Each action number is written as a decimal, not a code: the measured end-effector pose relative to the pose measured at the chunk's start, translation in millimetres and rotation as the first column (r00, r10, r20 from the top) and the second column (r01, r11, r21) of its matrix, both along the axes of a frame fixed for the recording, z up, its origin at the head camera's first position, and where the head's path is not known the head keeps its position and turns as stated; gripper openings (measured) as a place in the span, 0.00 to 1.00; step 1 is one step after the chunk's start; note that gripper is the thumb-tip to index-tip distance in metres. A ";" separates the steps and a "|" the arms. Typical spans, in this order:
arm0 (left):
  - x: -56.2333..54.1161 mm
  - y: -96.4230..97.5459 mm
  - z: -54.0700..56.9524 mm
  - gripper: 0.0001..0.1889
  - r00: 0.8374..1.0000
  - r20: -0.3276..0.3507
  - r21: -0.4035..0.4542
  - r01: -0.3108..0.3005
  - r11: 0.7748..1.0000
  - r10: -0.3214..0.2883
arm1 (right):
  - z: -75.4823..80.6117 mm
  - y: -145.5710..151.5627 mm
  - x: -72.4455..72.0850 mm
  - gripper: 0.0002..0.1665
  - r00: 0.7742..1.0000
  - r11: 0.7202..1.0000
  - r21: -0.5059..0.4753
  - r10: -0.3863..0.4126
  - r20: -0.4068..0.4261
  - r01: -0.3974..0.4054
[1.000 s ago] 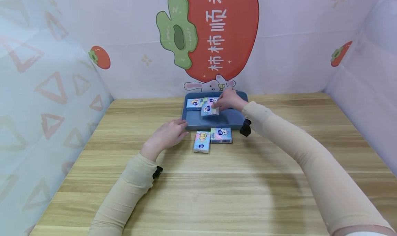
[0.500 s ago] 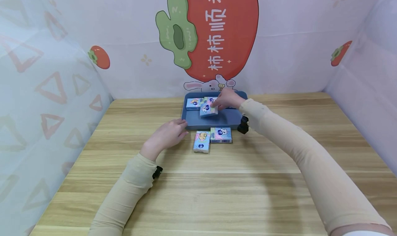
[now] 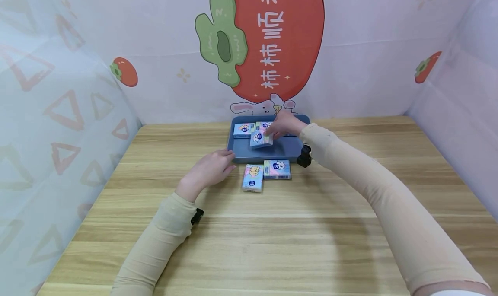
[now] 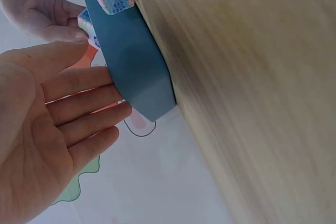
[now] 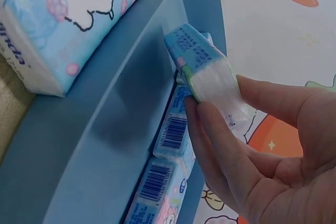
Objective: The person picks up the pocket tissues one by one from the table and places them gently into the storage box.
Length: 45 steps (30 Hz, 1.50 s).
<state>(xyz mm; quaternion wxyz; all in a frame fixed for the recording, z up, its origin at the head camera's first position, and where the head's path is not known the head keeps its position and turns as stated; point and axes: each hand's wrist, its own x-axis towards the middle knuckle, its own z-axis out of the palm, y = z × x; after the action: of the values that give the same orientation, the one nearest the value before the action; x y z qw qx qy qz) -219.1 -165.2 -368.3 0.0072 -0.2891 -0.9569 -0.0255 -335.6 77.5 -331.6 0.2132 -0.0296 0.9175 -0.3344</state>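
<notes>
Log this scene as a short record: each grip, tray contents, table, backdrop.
Right grip: pinches a tilted tissue pack over the tray
Left grip: fingers straight, at the tray's left front corner
In tray: back left pack, middle pack; rest of row partly hidden
On table: front left pack, front right pack
Backdrop: white, printed with a large red fruit
</notes>
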 end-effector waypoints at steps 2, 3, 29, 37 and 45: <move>0.1 0.0 0.2 0.22 1.000 0.005 0.001 -0.007 1.000 0.007 | -0.1 0.1 0.6 0.22 1.000 1.000 -0.014 0.001 0.003 -0.001; 0.1 0.0 0.2 0.22 1.000 0.007 0.002 -0.010 1.000 0.010 | 0.1 0.3 0.9 0.23 1.000 1.000 -0.016 0.004 0.005 -0.004; 0.6 1.6 2.3 0.22 1.000 0.009 -0.005 -0.005 1.000 0.005 | -3.2 -15.9 -1.6 0.30 0.998 0.999 -0.045 0.018 0.056 -0.015; 1.1 1.9 2.4 0.22 1.000 0.010 -0.004 -0.006 1.000 0.007 | -10.9 -22.9 -8.8 0.31 0.999 0.998 -0.053 -0.017 0.049 0.019; 1.3 1.8 2.7 0.22 1.000 0.014 -0.007 -0.015 1.000 0.015 | -13.0 -28.9 -8.5 0.35 0.997 0.995 -0.082 -0.055 0.052 0.059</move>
<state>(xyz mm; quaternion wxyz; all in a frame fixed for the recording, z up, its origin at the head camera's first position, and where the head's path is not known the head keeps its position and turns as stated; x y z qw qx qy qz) -217.8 -163.4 -365.6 -0.0001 -0.2815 -0.9592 -0.0242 -344.1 48.6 -344.6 0.2248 -0.0039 0.8977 -0.3789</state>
